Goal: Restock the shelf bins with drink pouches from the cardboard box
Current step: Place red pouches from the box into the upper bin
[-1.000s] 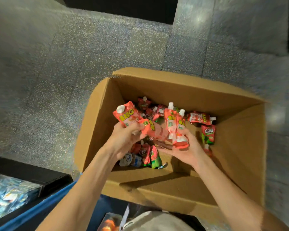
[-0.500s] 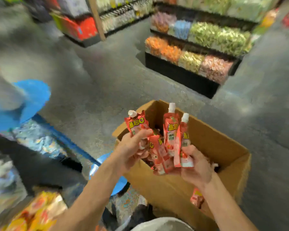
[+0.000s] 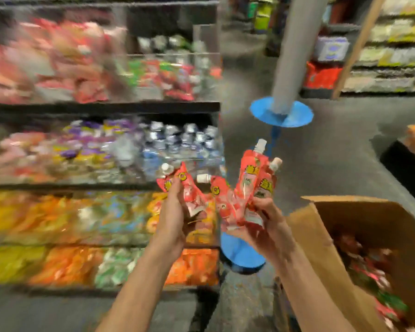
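My left hand grips one red drink pouch with a white cap, held tilted in front of the shelf. My right hand holds a bunch of several red drink pouches, their white spouts pointing up. Both hands are raised side by side, left of the open cardboard box, which stands at the lower right with more pouches blurred inside. The shelf bins fill the left half of the view in tiers, packed with blurred colourful packets.
A grey pillar with a blue round collar rises behind the hands. A blue disc lies low between shelf and box. More shelves line the far right. Grey floor runs between.
Both hands have lifted the pouches out of the box and carried them left. The view has swung from the box and floor to the shelf bins.
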`<state>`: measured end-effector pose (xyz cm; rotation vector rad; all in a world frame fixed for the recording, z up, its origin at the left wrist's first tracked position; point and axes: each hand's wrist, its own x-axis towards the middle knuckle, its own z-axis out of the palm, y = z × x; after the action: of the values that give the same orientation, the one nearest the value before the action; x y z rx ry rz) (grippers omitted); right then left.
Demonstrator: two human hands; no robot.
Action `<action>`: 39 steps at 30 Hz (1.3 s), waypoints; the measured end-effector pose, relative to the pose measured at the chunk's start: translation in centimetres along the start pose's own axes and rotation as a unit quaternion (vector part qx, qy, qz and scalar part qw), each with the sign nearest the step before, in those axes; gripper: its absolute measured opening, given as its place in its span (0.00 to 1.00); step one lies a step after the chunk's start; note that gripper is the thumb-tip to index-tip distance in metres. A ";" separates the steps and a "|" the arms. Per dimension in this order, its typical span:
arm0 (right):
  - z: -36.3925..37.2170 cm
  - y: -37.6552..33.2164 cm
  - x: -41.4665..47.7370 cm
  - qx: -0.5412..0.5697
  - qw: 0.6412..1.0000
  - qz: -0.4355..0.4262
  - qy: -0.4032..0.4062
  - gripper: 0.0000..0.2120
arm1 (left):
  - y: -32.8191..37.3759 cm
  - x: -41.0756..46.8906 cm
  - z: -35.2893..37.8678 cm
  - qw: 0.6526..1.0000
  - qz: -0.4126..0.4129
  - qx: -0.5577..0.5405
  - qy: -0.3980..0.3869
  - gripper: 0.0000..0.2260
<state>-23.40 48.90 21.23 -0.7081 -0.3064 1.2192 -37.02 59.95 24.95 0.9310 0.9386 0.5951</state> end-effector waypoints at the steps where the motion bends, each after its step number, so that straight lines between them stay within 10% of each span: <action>1: 2.0 1.4 1.2 -0.029 0.999 0.022 -0.022 0.26 | 1.1 -0.9 -2.5 1.000 0.001 -0.029 0.005 0.21; 8: 19.8 14.7 9.8 -0.050 0.985 0.109 -0.125 0.23 | 9.2 -5.3 -19.9 0.993 0.096 -0.049 0.044 0.18; 20: 43.9 24.4 20.7 -0.136 0.960 0.031 -0.243 0.49 | 25.8 -2.8 -40.0 0.962 0.236 -0.010 0.136 0.19; 39: 49.4 22.3 40.3 -0.050 0.960 0.098 -0.257 0.28 | 40.2 16.0 -49.5 0.979 0.198 0.056 -0.008 0.32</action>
<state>-54.74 106.43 37.83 -0.5056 -0.7465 1.5804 -74.27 111.97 40.09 1.2354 0.7814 0.8771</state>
